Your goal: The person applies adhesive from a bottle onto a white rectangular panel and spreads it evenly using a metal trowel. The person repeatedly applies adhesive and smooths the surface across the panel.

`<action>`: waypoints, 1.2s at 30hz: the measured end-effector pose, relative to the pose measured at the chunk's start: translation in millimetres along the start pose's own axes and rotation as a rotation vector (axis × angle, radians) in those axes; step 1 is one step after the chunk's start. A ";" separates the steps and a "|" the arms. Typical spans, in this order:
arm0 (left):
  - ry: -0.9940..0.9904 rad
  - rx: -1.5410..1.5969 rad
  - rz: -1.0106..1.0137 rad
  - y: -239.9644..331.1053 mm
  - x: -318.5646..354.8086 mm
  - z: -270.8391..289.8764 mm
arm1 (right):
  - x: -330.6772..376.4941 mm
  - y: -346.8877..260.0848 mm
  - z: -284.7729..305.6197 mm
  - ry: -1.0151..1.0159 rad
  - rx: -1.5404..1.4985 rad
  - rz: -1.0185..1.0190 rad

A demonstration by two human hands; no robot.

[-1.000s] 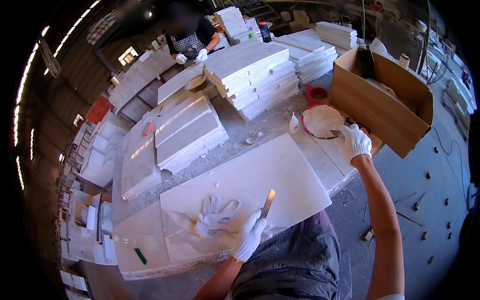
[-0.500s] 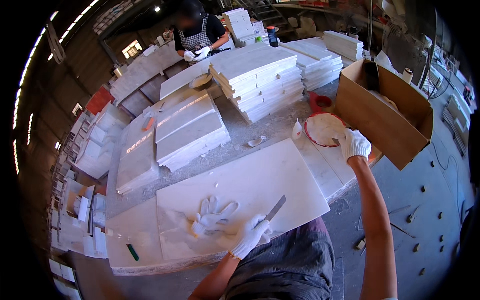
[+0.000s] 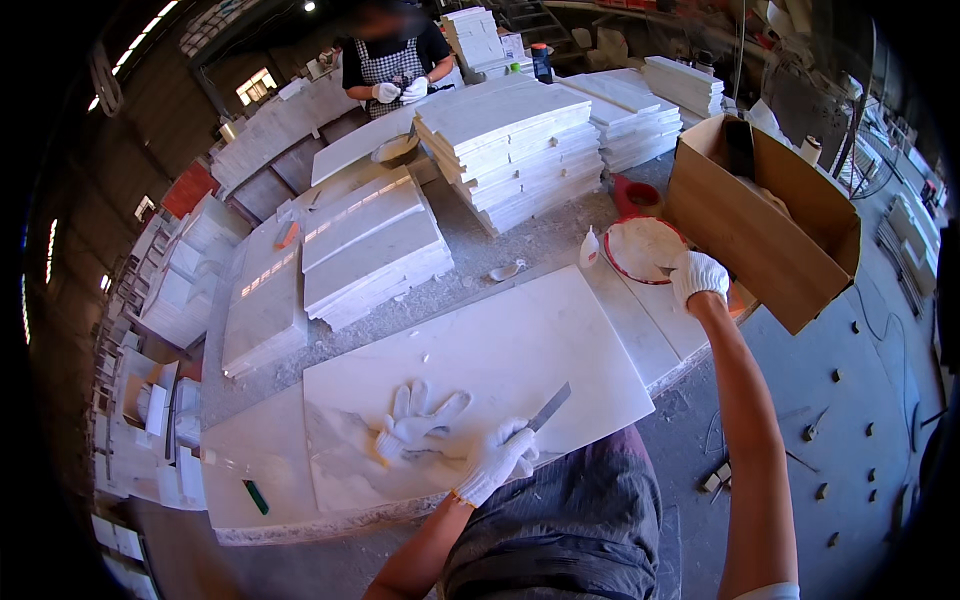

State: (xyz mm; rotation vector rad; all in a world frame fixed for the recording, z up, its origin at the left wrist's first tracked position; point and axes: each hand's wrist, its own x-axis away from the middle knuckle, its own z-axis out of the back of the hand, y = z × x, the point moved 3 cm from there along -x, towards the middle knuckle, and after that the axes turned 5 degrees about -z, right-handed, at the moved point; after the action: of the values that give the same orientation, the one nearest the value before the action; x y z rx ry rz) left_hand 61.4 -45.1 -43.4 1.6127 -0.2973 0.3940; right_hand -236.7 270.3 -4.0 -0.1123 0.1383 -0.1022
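My left hand [image 3: 493, 464], in a white knit glove, is closed around a flat metal scraper blade [image 3: 550, 407] that points up and right over a white marble slab [image 3: 500, 345]. At the right my gloved right hand [image 3: 700, 278] is closed at the edge of a red-rimmed bowl of pale paste [image 3: 643, 246]. A small metal scraper tip [image 3: 665, 270] sticks out from its fingers over the paste; the rest is hidden. A loose white glove [image 3: 415, 425] lies on the slab, left of my left hand.
A cardboard box [image 3: 765, 225] stands right of the bowl, beside a small white bottle [image 3: 589, 247] and a red tape dispenser [image 3: 636, 196]. Slab stacks [image 3: 510, 150] rise behind. A green tool [image 3: 256, 497] lies at lower left. Across the table stands a co-worker [image 3: 390, 65].
The whole view has shifted slightly, with the scene now a little higher and to the left. Both my hands keep their grips. The co-worker's hands have moved a little.
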 end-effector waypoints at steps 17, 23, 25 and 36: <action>-0.002 -0.186 0.017 17.7 -7.6 -4.6 | 299.9 -82.9 1.5 -0.149 -1.069 -0.064; 0.002 -0.222 -0.003 16.5 -4.6 -4.3 | 306.1 -105.1 -9.2 -0.181 -0.930 0.146; -0.006 -0.238 -0.013 14.9 -7.2 -2.9 | 318.8 -114.9 -10.4 -0.093 -0.909 0.233; 0.028 -0.242 -0.020 16.5 -2.0 -6.3 | 300.1 -103.9 -9.0 -0.250 -0.893 0.155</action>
State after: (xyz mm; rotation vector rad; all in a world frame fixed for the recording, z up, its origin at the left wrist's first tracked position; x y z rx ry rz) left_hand 52.2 -40.2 -29.0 1.3716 -0.2959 0.3512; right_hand 48.0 133.9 -40.0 -0.9998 -0.0670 0.1362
